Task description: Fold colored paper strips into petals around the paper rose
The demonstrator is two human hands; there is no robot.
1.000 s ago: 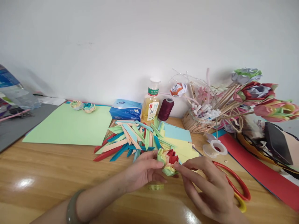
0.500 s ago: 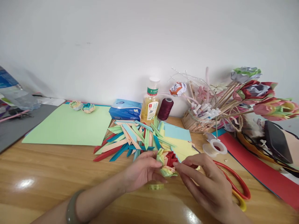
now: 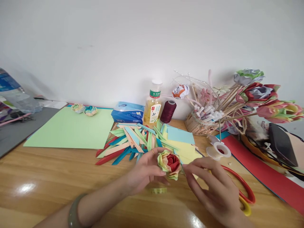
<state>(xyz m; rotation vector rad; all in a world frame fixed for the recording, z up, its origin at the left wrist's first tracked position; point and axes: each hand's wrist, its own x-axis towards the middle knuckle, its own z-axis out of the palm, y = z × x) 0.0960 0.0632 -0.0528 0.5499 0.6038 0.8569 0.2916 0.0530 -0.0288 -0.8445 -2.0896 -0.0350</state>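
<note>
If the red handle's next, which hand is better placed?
Right, probably: the right hand is beside the red handle. The left hand is farther off, holding the flower.

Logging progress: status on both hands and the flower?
Left hand: grip on paper flower. Right hand: beside flower, contact unclear. Red handle partly hidden by right hand.

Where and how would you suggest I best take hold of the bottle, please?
Probably by the bottle's neck, just under the cap, coming down from above. It stands upright, and its top rises above the tissue pack and the spool, which crowd its lower body on either side.
</note>
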